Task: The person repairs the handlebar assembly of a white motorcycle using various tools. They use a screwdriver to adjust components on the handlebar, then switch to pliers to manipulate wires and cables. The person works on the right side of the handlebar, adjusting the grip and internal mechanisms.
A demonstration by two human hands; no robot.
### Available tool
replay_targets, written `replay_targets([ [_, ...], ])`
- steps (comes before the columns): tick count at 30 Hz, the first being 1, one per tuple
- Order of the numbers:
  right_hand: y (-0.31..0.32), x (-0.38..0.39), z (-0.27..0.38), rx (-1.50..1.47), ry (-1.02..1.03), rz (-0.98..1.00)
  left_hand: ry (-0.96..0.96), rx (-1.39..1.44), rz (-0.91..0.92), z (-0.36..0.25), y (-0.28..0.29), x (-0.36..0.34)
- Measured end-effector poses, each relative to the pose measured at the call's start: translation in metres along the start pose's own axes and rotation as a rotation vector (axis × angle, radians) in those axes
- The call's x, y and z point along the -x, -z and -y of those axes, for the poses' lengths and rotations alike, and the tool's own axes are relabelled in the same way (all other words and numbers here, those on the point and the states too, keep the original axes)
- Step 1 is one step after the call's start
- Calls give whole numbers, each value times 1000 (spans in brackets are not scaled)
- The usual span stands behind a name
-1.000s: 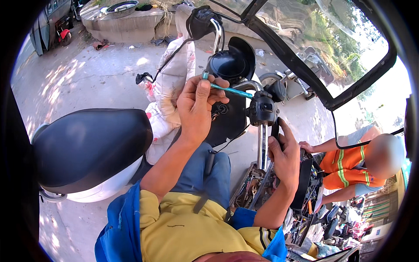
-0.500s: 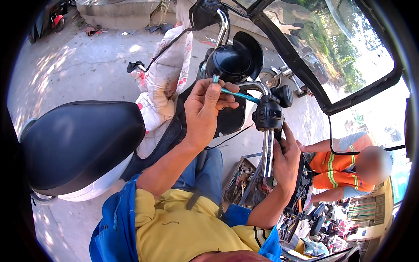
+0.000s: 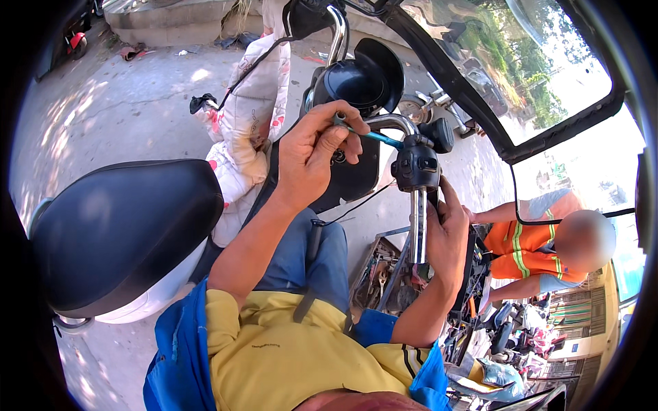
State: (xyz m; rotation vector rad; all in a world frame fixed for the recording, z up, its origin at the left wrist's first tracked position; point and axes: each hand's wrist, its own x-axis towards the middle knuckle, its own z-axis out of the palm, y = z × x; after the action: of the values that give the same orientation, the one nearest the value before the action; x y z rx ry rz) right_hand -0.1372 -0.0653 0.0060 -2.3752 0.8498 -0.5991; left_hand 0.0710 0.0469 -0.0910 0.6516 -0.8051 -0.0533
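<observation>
One teal wrench (image 3: pixel 384 140) in the L hand (image 3: pixel 308 161) — thumb & fingers pinched on it, far end at the black switch block (image 3: pixel 417 166) on the handlebar (image 3: pixel 419 229). Vs. half a sec ago, fingers have rolled over its near end, so it's prob. being turned a bit. R hand (image 3: pixel 447 240) sits just beside the bar end; grip part hidden, can't tell. Outdoors: sun-patched hard ground (image 3: pixel 103 130), scooter seat (image 3: pixel 130 233) at L, loose tools (image 3: pixel 379 277) below — co-worker (image 3: pixel 528 248) in orange vest at R.
</observation>
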Motion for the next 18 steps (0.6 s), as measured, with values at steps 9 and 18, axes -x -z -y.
replay_targets([
  [9, -2, -2, 4, -34, 4, 5, 59, 261, -113, 16, -5, 0],
  [18, 1, 1, 5, -50, 2, 25, 397, -150, -15, -11, -21, -1],
])
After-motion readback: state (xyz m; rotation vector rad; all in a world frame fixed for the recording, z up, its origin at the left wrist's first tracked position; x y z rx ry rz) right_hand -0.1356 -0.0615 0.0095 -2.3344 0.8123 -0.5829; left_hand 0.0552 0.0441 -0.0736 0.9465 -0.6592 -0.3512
